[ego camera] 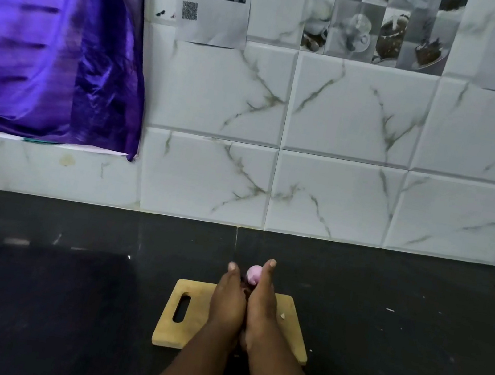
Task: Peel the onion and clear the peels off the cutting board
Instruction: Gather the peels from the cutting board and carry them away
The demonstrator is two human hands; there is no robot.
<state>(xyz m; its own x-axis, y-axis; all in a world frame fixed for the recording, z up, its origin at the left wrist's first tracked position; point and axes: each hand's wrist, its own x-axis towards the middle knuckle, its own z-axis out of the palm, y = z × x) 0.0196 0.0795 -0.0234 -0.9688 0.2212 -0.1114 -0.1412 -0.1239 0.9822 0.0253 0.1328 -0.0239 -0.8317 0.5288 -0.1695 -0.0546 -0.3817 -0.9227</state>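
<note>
A small pale pink onion (252, 274) sits between my two hands, held above the far edge of a light wooden cutting board (187, 310). My left hand (227, 301) and my right hand (261, 303) press side by side, thumbs raised on either side of the onion. Darker peel shows in the gap between the hands just below the onion. One small pale peel scrap (283, 316) lies on the board to the right of my right hand. Whatever lies on the board beneath the hands is hidden.
The board rests on a black countertop (59, 303) with a handle slot at its left end. A few tiny pale flecks dot the counter at the right. A white marbled tile wall rises behind, and a purple curtain (56, 37) hangs at the upper left.
</note>
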